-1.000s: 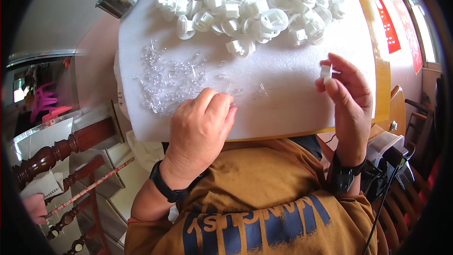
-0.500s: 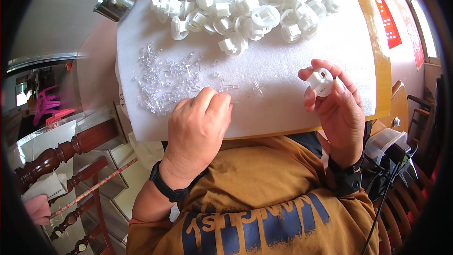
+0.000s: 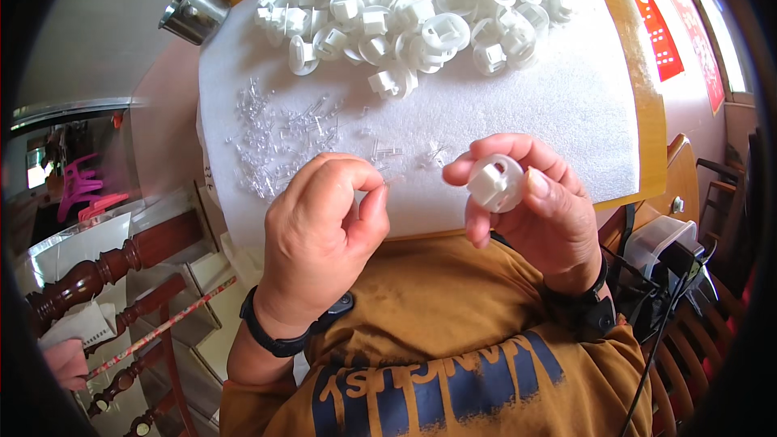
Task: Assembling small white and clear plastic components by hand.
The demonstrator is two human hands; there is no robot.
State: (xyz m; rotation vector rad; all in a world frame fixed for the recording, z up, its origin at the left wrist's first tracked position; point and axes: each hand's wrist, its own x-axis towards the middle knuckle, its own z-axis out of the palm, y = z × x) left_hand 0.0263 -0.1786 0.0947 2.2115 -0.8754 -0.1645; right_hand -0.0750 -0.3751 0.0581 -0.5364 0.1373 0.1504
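Note:
My right hand holds a white round plastic housing between thumb and fingers. The piece has a square block on a disc, with a small slot facing up. My left hand is closed in a pinch over the near edge of the white foam sheet; whatever lies between thumb and forefinger is too small to make out. Just beyond it is a spread of small clear parts with thin wire legs, like LEDs. A little cluster of these LEDs lies between my hands.
Many more white plastic housings are heaped at the table's far side. A metal cup stands at the far left corner. At right are a clear plastic box and a black cable; a dark wooden railing is at left.
My right hand has moved left with the housing, closer to my left hand. My left hand has shifted slightly left and turned, showing the thumb and forefinger pinched.

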